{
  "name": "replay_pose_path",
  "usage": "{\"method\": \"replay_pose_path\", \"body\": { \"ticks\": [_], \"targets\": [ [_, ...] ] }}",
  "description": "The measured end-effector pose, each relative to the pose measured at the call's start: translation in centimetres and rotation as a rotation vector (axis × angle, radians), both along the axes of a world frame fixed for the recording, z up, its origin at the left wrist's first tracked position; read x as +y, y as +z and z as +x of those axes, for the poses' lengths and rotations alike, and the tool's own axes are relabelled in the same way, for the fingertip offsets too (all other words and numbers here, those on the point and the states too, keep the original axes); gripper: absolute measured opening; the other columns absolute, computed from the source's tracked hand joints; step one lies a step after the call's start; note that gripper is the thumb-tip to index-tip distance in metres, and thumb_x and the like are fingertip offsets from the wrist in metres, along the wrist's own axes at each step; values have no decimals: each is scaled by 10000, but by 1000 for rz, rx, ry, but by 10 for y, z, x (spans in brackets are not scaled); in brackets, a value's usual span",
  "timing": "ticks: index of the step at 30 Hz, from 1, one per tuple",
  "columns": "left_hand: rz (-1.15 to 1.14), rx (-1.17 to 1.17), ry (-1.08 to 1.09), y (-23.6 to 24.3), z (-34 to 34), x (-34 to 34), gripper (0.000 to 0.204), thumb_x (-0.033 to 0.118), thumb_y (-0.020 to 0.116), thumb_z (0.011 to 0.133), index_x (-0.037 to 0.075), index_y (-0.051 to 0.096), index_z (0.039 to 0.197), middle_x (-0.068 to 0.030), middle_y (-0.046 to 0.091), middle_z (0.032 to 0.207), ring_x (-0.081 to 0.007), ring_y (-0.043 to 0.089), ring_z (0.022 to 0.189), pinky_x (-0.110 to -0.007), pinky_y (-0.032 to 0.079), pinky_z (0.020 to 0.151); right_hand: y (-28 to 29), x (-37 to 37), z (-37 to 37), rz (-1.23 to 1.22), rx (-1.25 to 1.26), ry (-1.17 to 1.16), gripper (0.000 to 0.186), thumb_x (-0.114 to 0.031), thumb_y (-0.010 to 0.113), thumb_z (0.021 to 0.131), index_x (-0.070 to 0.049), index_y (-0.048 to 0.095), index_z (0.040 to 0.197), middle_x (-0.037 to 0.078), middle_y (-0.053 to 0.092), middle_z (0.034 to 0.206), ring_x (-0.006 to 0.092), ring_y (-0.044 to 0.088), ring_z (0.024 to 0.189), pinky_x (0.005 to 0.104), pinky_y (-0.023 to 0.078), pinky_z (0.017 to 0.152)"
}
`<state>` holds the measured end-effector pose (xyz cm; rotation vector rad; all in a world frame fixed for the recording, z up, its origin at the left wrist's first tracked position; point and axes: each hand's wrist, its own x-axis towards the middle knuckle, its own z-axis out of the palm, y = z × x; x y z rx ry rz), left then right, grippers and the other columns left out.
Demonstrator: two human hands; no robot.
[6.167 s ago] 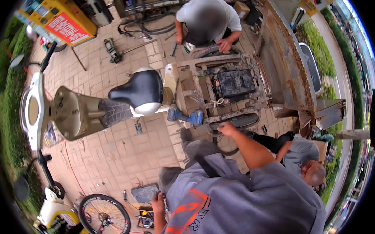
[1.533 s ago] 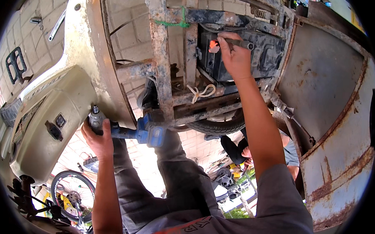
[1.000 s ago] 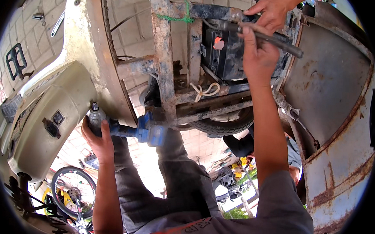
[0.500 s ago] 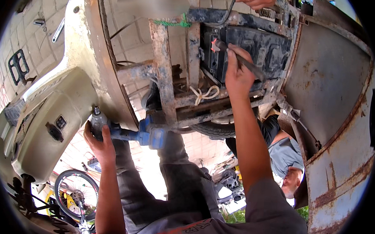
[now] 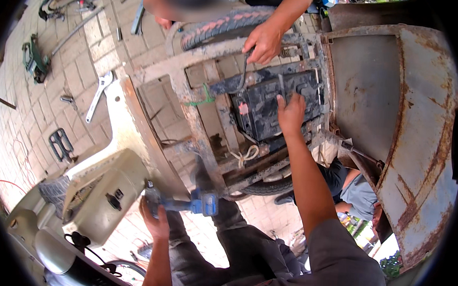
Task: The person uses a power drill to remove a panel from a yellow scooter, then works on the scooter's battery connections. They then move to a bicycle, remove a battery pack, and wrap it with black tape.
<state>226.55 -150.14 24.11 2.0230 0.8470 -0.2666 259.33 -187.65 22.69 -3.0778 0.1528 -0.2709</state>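
My left hand (image 5: 155, 219) is closed round the grey head of a cordless impact wrench (image 5: 206, 204) with a blue body, held in front of my legs. The tool's tip points up beside a cream plastic body panel (image 5: 131, 108). My right hand (image 5: 292, 114) is over a black battery box (image 5: 261, 106) set in a rusty metal frame (image 5: 177, 89). Its fingers are closed on a dark, narrow flat strip (image 5: 281, 84) lying over the box. A co-worker's hand (image 5: 266, 42) grips a bent metal rod (image 5: 243, 74) at the box's far edge.
Rusty sheet-metal panels (image 5: 366, 93) stand at the right. Behind the frame lies a tyre (image 5: 218, 27). An adjustable wrench (image 5: 99, 94), a pedal (image 5: 60, 145) and a green tool (image 5: 36, 58) lie on the paving at left. Another person (image 5: 359, 194) is beyond my right arm.
My view has shifted, bringing more paving and the co-worker's hands into sight. My right hand has moved along the box, away from its red-marked end. My left hand still holds the impact wrench.
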Motion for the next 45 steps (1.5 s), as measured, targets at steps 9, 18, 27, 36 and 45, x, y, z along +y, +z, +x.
{"method": "replay_pose_path", "body": {
  "ticks": [9,18,27,36,45],
  "targets": [
    [15,68,45,17,17,2,602,220,610,841,-52,404,1337,-237,435,1343,-359,399,1276,-416,283,1088,-68,131,88,749,161,-272,333,-301,726,787,14,640,728,143,636,726,260,577,633,366,446,645],
    [-12,-50,-81,45,63,-24,525,222,643,838,-34,475,1265,-238,485,1275,-392,443,1193,-444,344,1028,-92,121,97,517,-158,-455,503,-333,758,750,39,619,1058,226,622,1096,335,604,1007,412,450,872],
    [-342,-134,-12,55,116,-49,437,225,609,890,-3,513,1250,-183,566,1211,-325,539,1123,-386,419,958,-50,106,83,1017,302,-186,310,-272,617,892,21,673,974,133,693,872,227,641,821,342,476,750],
    [-989,-43,296,4,264,-72,522,216,591,931,-46,411,1345,-107,554,1189,-188,567,1007,-307,482,887,10,157,-38,903,241,474,199,-54,637,812,-39,643,1011,116,589,920,318,548,885,401,443,782],
    [-1094,-119,62,-26,238,-73,288,-16,556,909,35,514,1189,-50,591,1098,-145,583,982,-293,501,902,42,155,-60,1073,323,184,188,-63,619,827,-54,628,1015,122,648,903,310,631,754,377,505,667]
  ]
}}
